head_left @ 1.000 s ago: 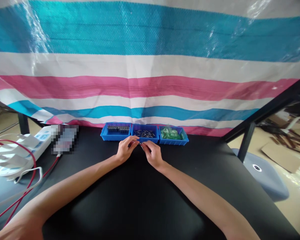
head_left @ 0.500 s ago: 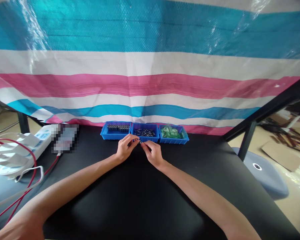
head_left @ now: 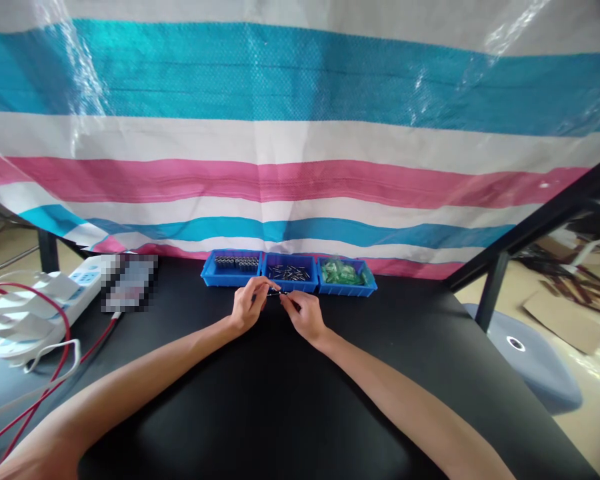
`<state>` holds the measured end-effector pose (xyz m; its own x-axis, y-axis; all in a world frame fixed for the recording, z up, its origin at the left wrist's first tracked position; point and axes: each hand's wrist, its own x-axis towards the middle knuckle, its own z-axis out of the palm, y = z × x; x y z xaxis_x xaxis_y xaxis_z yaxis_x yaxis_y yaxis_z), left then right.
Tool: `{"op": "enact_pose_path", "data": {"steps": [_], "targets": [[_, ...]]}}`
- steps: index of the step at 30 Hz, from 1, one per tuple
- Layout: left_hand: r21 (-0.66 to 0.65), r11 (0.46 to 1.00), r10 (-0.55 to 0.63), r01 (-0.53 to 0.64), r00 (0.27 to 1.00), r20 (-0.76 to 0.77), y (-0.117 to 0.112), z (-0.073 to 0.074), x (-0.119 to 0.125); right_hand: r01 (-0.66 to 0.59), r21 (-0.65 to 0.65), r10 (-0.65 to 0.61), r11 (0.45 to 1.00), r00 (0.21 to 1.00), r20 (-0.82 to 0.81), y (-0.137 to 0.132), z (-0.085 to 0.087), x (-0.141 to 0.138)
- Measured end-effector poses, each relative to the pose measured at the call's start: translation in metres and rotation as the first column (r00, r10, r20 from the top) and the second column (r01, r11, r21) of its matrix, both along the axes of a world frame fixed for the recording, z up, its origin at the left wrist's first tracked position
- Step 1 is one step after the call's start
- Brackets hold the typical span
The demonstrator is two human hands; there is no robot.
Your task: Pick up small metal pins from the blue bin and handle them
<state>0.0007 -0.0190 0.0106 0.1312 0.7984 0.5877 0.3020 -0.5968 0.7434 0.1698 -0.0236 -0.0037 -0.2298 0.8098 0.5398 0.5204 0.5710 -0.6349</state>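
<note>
My left hand [head_left: 249, 304] and my right hand [head_left: 305, 313] meet over the black table [head_left: 290, 413], just in front of the middle blue tray [head_left: 290, 274]. Both are pinched on a small dark metal part [head_left: 278, 293] held between the fingertips. The middle tray holds several thin metal pins. The left blue tray [head_left: 233, 267] holds several small dark cylinders in rows. The right blue tray [head_left: 347, 276] holds green pieces.
A striped blue, pink and white tarp [head_left: 300, 147] hangs behind the trays. A white power strip [head_left: 77, 287] with red cables [head_left: 55, 333] and white packets lies at the left edge. A grey stool [head_left: 530, 360] and a black frame post [head_left: 490, 293] stand at the right.
The view has tilted slightly, so trays and hands sit a little lower. My hands stay pinched together at the same spot in front of the middle tray.
</note>
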Motion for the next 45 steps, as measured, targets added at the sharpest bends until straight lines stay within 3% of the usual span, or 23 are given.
{"op": "enact_pose_path", "data": {"steps": [7,13,21,32,41,45], "targets": [[0.083,0.996,0.044,-0.041,0.999,-0.032,0.007,-0.01,-0.003,-0.016,0.002,0.016,1.0,0.997,-0.075,-0.001,0.005,0.0],[0.161,0.987,0.052,-0.025,0.985,-0.166,0.009,-0.007,-0.004,-0.022,0.027,0.026,0.999,0.984,-0.176,-0.004,0.009,0.001],[0.089,0.994,0.07,-0.061,0.992,-0.105,0.011,-0.015,-0.002,-0.036,0.013,0.037,0.999,0.987,-0.154,-0.004,0.007,0.003],[0.098,0.994,0.064,-0.051,0.989,-0.137,0.012,-0.015,-0.002,-0.039,0.039,0.045,0.998,0.985,-0.168,-0.003,0.006,0.001],[0.089,0.994,0.073,-0.066,0.994,-0.08,0.011,-0.013,-0.002,-0.092,0.027,0.094,0.995,0.995,-0.043,-0.004,0.005,-0.001],[0.073,0.996,0.049,-0.045,0.997,-0.056,0.01,-0.012,-0.002,-0.059,0.036,0.063,0.998,0.993,-0.099,-0.005,0.007,0.0]]}}
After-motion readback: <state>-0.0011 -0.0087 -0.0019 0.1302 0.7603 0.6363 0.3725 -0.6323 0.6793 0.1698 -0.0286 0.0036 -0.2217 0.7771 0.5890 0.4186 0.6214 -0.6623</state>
